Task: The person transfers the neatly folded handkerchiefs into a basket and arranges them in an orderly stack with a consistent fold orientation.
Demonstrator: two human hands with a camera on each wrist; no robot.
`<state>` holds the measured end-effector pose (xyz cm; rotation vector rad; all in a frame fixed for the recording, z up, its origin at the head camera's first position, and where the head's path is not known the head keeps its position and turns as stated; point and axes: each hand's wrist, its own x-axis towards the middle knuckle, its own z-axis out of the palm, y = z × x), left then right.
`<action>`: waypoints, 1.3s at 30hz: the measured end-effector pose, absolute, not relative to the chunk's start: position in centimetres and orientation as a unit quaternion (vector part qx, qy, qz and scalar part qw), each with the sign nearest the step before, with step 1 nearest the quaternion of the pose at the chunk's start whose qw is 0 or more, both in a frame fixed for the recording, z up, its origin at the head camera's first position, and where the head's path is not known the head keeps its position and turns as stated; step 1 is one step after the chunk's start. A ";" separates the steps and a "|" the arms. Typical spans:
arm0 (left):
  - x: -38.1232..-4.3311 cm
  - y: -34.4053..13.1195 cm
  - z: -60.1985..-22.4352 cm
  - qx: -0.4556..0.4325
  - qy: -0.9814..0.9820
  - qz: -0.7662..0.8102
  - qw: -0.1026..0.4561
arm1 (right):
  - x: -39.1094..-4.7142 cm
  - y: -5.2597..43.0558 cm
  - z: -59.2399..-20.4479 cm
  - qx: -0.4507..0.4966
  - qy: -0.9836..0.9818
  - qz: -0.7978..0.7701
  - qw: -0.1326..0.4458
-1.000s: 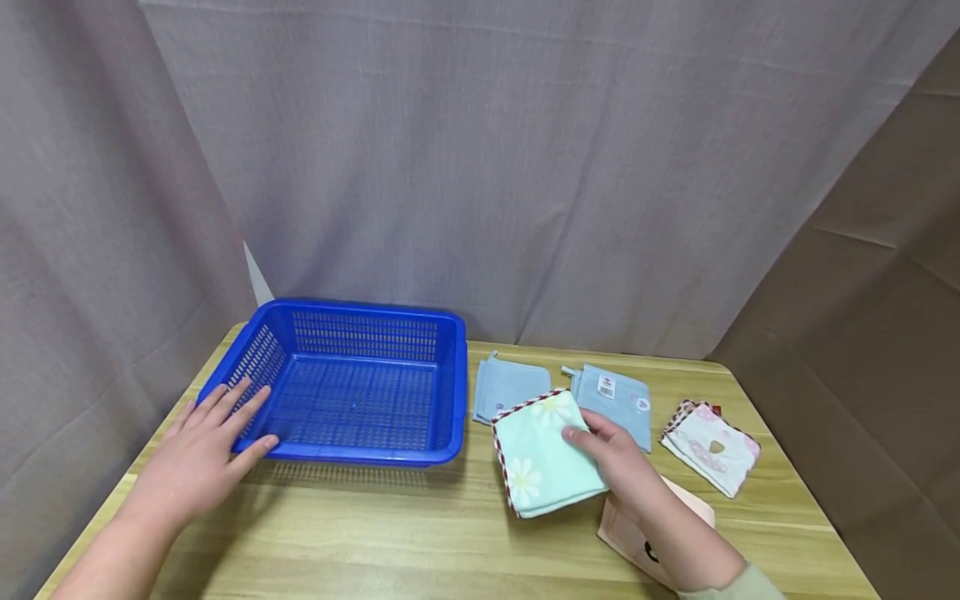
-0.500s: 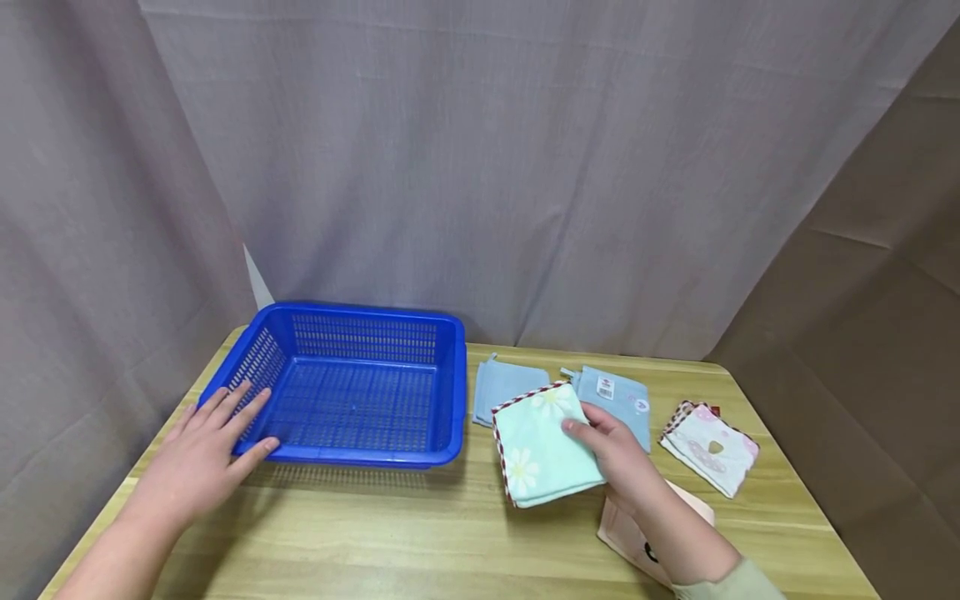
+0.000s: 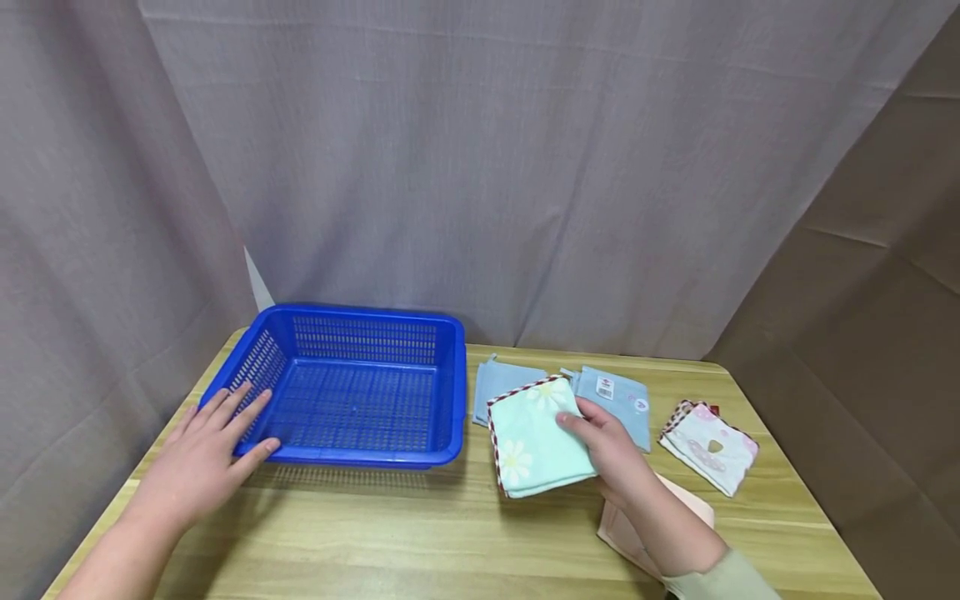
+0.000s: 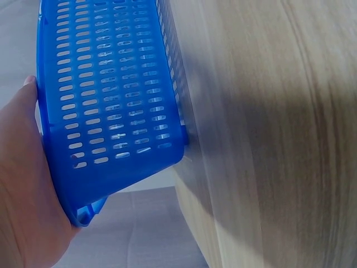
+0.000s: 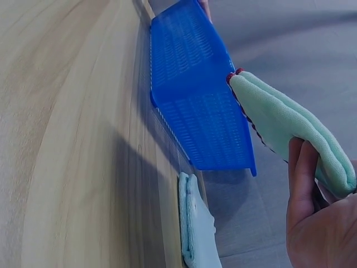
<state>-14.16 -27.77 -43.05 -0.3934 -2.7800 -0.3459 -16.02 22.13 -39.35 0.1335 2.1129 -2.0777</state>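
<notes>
In the head view my right hand (image 3: 611,450) pinches a folded mint-green towel (image 3: 536,442) with white daisies and a red-and-white edge, thumb on top. The right wrist view shows this towel held above the table, fingers beneath its fold. My left hand (image 3: 198,462) rests with spread, straight fingers on the near left corner of a blue plastic basket (image 3: 352,456). From the left wrist view, that hand lies along the rim beside the slotted wall (image 4: 106,84). Nothing lies in the basket.
Two folded light-blue towels, one on the left (image 3: 498,383) and one with a label (image 3: 626,400), lie behind the held towel. A white patterned towel (image 3: 708,450) is at the right. A peach cloth (image 3: 626,533) lies partly under the right forearm. Grey curtain (image 3: 480,167) hangs behind the table.
My right hand has carried the mint-green towel slightly left and away from me, covering more of the left light-blue towel. The left hand stays on the basket's corner.
</notes>
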 end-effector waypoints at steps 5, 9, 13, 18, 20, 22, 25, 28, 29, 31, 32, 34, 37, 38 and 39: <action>-14.1 -27.8 -43.0 -0.137 -0.971 -0.120 0.155 | -16.1 21.7 -39.3 0.046 0.702 -0.705 0.086; -14.1 -27.7 -43.0 -0.135 -0.972 -0.120 0.152 | -16.2 21.4 -39.4 0.049 0.697 -0.711 0.083; -14.1 -27.7 -43.0 -0.137 -0.971 -0.120 0.153 | -16.4 21.1 -39.5 0.051 0.695 -0.713 0.076; -14.1 -27.7 -43.1 -0.138 -0.971 -0.121 0.156 | -16.5 20.6 -39.6 0.051 0.690 -0.719 0.072; -14.1 -27.7 -43.1 -0.138 -0.971 -0.121 0.156 | -16.6 20.4 -39.6 0.051 0.690 -0.718 0.073; -14.1 -27.7 -43.1 -0.138 -0.970 -0.120 0.158 | -16.7 20.2 -39.6 0.052 0.690 -0.718 0.073; -14.1 -27.7 -43.0 -0.137 -0.970 -0.120 0.159 | -16.7 20.0 -39.6 0.050 0.691 -0.717 0.072; -14.1 -27.8 -42.9 -0.136 -0.971 -0.119 0.158 | -16.8 19.8 -39.5 0.047 0.692 -0.716 0.073; -14.1 -27.7 -42.9 -0.135 -0.971 -0.120 0.157 | -16.8 19.7 -39.4 0.045 0.693 -0.716 0.072; -14.1 -27.7 -42.9 -0.135 -0.971 -0.120 0.156 | -16.9 19.6 -39.3 0.042 0.695 -0.715 0.070; -14.1 -27.7 -42.9 -0.134 -0.971 -0.120 0.155 | -16.9 19.5 -39.3 0.041 0.696 -0.714 0.068; -14.1 -27.7 -42.9 -0.134 -0.971 -0.121 0.156 | -17.0 19.3 -39.3 0.040 0.696 -0.714 0.065; -14.1 -27.7 -43.0 -0.136 -0.971 -0.120 0.159 | -17.1 19.0 -39.3 0.041 0.696 -0.715 0.062; -14.1 -27.7 -43.0 -0.136 -0.970 -0.120 0.160 | -17.2 18.9 -39.3 0.043 0.695 -0.715 0.062; -14.1 -27.7 -43.0 -0.137 -0.970 -0.120 0.161 | -17.2 18.9 -39.3 0.045 0.693 -0.716 0.063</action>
